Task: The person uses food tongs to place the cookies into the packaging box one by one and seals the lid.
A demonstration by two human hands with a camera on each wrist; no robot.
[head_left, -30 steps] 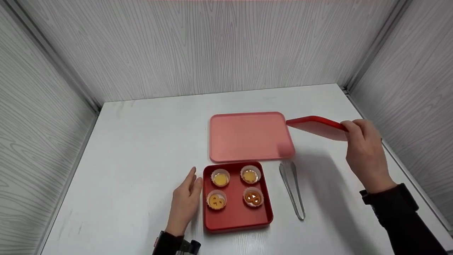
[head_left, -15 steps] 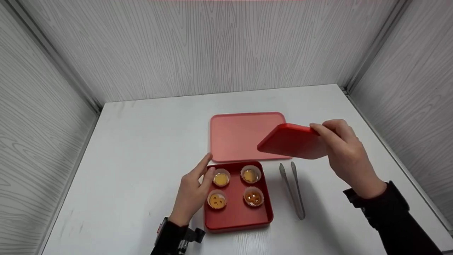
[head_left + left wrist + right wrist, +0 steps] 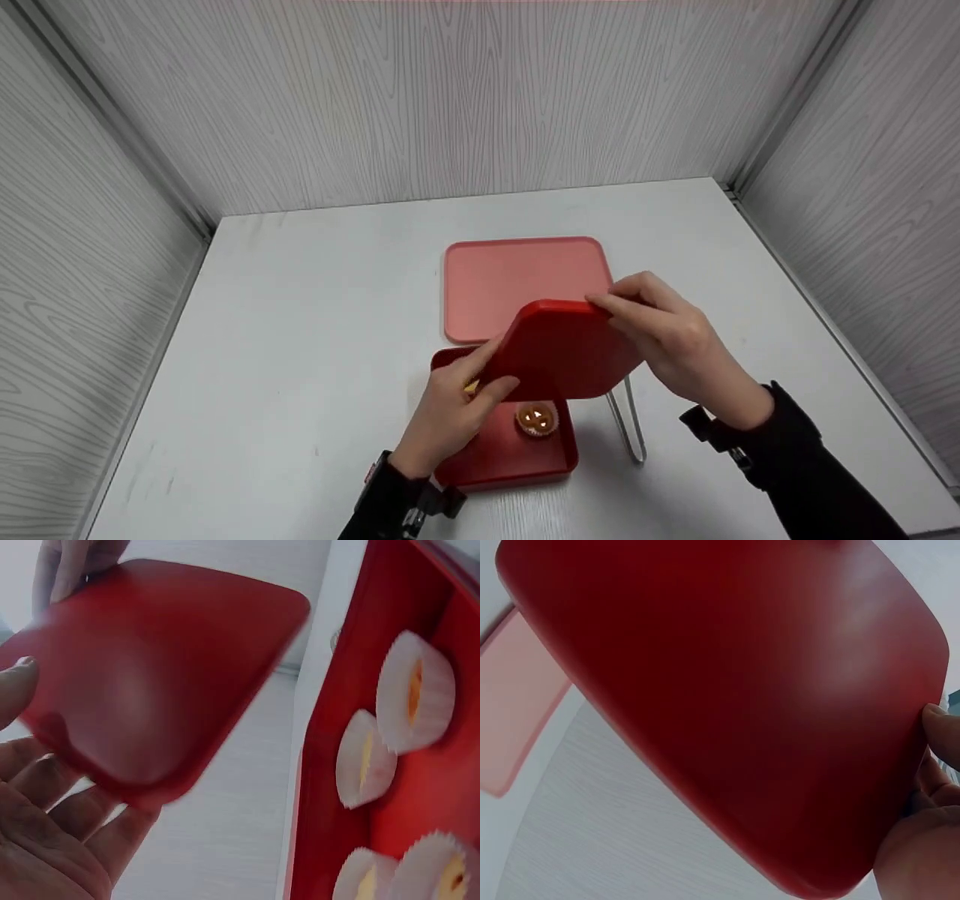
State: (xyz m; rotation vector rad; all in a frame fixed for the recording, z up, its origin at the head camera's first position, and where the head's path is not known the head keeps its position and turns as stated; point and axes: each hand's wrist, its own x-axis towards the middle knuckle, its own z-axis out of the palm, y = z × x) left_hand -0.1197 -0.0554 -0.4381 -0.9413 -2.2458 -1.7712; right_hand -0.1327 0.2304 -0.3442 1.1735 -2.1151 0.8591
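Note:
A red lid (image 3: pixel 566 352) is held up at a tilt over a red box (image 3: pixel 499 465), covering part of it from the head view. My right hand (image 3: pixel 671 341) pinches the lid's right edge between thumb and fingers. At the opposite edge is my left hand (image 3: pixel 450 416), its thumb on one face and its fingers on the other. Inside the box, one paper cup with a glossy pretzel-shaped cookie (image 3: pixel 537 418) shows in the head view. The left wrist view shows several white paper cups (image 3: pixel 415 694) with cookies standing in the box.
A pink tray (image 3: pixel 517 281) lies flat just behind the box. Metal tongs (image 3: pixel 635 439) rest on the white table (image 3: pixel 315 315) to the box's right, partly hidden by the lid. Grey wood-grain walls (image 3: pixel 465 105) enclose the back and sides.
My right hand has brought the lid leftward and down over the box, tipping its face toward the head camera. My left hand has risen from beside the box to the lid's left edge.

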